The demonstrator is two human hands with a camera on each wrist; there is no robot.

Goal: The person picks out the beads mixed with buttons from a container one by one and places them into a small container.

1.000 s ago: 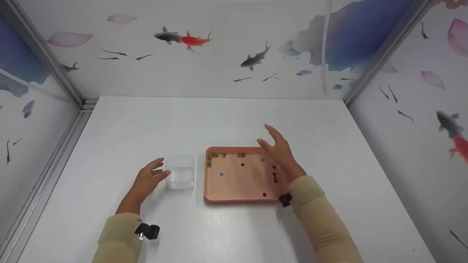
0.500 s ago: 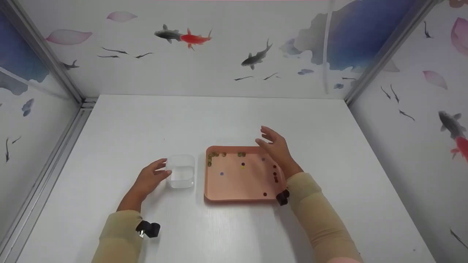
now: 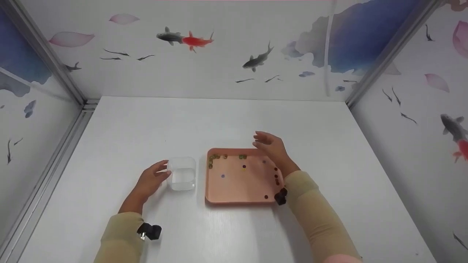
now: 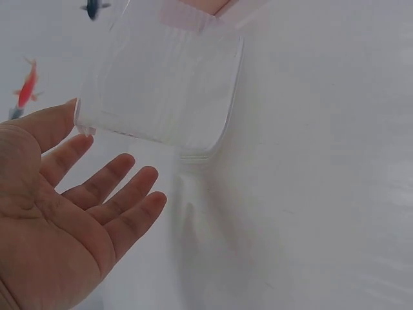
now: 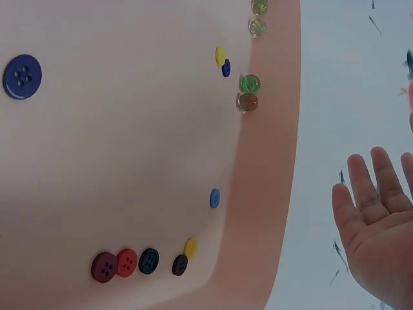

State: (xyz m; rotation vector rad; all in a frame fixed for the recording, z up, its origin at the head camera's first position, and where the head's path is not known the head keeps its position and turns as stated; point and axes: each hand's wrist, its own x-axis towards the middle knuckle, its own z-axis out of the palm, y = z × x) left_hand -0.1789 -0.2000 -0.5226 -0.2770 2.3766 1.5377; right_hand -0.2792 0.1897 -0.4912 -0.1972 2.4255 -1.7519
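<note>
My left hand (image 3: 149,182) is at the left side of a clear plastic container (image 3: 183,185), its thumb and fingertips right at the wall. The left wrist view shows that hand's fingers (image 4: 132,213) loosely spread below the container's edge. Over the far right edge of a pink tray (image 3: 234,191) hovers my right hand (image 3: 273,149), with relaxed fingers and an empty palm. Glass marbles (image 5: 250,83) lie along the tray's far side and far left corner. Round buttons are scattered in it, including a large blue button (image 5: 22,76) and a maroon button (image 5: 104,267) in a row along the right side.
The container and tray stand side by side on a white table (image 3: 219,233), with a narrow gap between them. A wall (image 3: 219,76) printed with fish and petals rises behind; similar panels close off both sides. Each cuff carries a small black camera (image 3: 150,231).
My right hand has come slightly left and nearer along the tray's far edge, its thumb and fingers drawing closer together. My left hand has edged right against the container. The tray's contents have not moved.
</note>
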